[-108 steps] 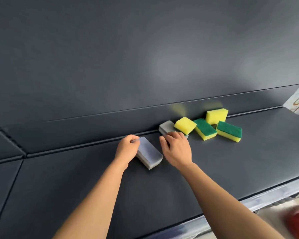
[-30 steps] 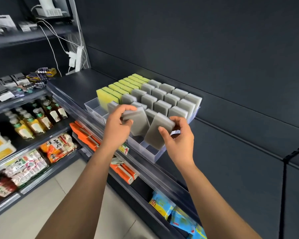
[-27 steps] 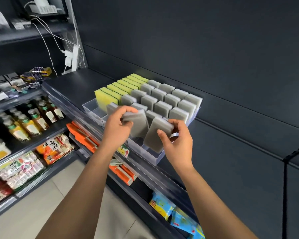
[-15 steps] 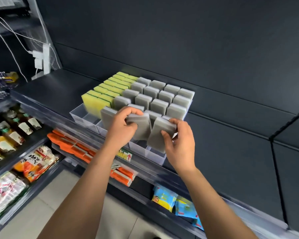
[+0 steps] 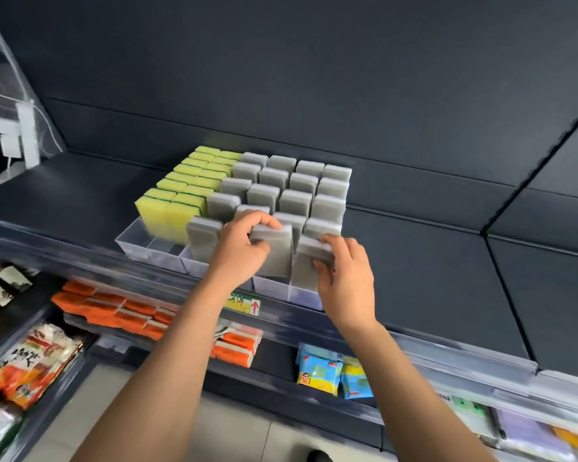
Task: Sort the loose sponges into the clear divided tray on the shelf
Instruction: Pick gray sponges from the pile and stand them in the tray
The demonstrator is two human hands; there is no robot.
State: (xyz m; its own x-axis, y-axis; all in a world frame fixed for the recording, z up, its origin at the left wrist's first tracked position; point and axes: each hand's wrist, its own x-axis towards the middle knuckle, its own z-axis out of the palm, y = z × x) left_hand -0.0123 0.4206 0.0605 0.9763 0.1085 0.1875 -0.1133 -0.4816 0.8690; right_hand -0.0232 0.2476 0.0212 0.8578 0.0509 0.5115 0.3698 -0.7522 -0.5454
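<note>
L hand (image 5: 237, 248) grips a grey sponge (image 5: 276, 253) held upright, fingers (image 5: 264, 222) curled over its top edge. Its lower end sits in a front compartment of the clear divided tray (image 5: 137, 243). R hand (image 5: 346, 278) pinches a 2nd grey sponge (image 5: 305, 266) at its top right corner, fingers (image 5: 331, 241) clamped on it. This one is upright too, bottom inside the rightmost front compartment, just beside the first.

Tray sits at the front edge of the dark shelf (image 5: 64, 191). Yellow-green sponges (image 5: 181, 198) fill the 2 left rows. Stored grey sponges (image 5: 301, 185) stand on edge in the other rows, behind and beside the hands.

Below the shelf lip: price label w/ red arrow (image 5: 244, 303), orange packs (image 5: 114, 311), blue & yellow packets (image 5: 331, 371).
</note>
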